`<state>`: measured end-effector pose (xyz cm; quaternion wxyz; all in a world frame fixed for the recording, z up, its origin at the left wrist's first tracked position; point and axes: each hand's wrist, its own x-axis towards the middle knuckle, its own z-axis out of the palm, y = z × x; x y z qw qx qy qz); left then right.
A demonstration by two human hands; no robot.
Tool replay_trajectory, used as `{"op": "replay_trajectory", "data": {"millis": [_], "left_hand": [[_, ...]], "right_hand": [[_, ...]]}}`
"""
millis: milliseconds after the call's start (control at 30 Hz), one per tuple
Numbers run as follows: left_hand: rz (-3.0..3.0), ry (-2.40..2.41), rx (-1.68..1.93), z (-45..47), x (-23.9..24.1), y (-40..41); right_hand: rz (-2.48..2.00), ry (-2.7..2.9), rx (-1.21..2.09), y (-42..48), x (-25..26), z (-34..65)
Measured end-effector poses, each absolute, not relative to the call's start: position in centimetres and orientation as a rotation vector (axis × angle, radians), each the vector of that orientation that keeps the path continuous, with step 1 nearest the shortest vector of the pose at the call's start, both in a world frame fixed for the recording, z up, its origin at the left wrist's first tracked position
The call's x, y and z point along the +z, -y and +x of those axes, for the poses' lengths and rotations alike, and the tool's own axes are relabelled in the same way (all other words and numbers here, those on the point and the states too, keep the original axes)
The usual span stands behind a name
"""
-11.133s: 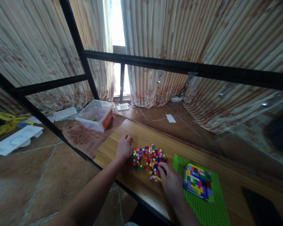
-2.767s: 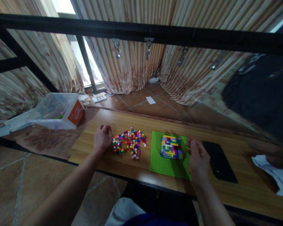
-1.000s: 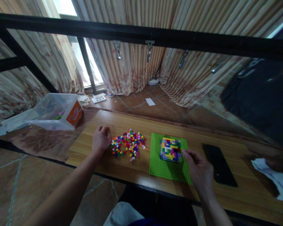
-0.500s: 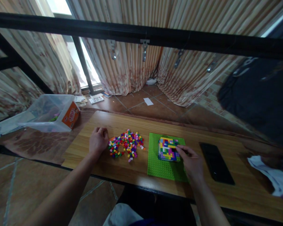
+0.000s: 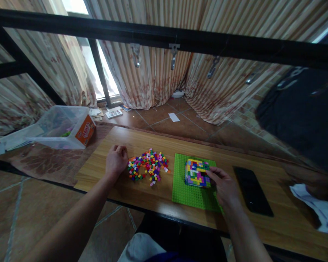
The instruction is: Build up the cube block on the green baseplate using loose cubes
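A multicoloured block built of small toy bricks [image 5: 197, 174] stands on a green studded baseplate [image 5: 184, 196]. My right hand [image 5: 225, 185] is at the right side of this build, thumb and fingers pinched at its upper right edge. Whatever lies between those fingertips is too small to make out. To the left, my left hand [image 5: 116, 161] rests on the table with its fingers curled in, just beside a heap of loose bricks [image 5: 150, 164] in many colours. The inside of its grip is hidden.
A black phone-like slab [image 5: 253, 191] lies right of the baseplate on the wooden table [image 5: 142, 198]. Crumpled white paper [image 5: 314, 207] is at the far right. A clear plastic bin [image 5: 62, 127] with an orange label stands at the far left. A black bar [image 5: 153, 36] crosses above.
The whole view has shifted slightly. My right hand stays at the build's right edge, its fingers a little shifted. My left hand remains curled beside the heap.
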<state>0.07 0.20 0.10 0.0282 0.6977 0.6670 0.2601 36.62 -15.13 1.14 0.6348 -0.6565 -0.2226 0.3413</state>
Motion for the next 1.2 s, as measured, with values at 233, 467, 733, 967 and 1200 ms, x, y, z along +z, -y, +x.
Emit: {"op": "replay_trajectory", "data": {"millis": [233, 467, 733, 967, 1200], "left_hand": [[2.155, -2.058, 0.794, 0.1, 0.1, -0.2], [2.147, -2.038, 0.796, 0.1, 0.3, -0.1], [2.148, -2.024, 0.800, 0.0, -0.1, -0.2], [2.121, -2.011, 0.797, 0.1, 0.0, 0.0], [2.123, -2.015, 0.798, 0.2, -0.1, 0.0]], "right_hand": [[-1.546, 0.523, 0.746, 14.9, 1.2, 36.3], [-1.519, 0.516, 0.755, 15.4, 0.9, 36.6], [-1.606, 0.558, 0.516, 17.1, 2.7, 35.1], [-1.680, 1.002, 0.454, 17.6, 4.7, 29.6], [-1.477, 1.669, 0.580, 17.5, 2.4, 22.8]]}}
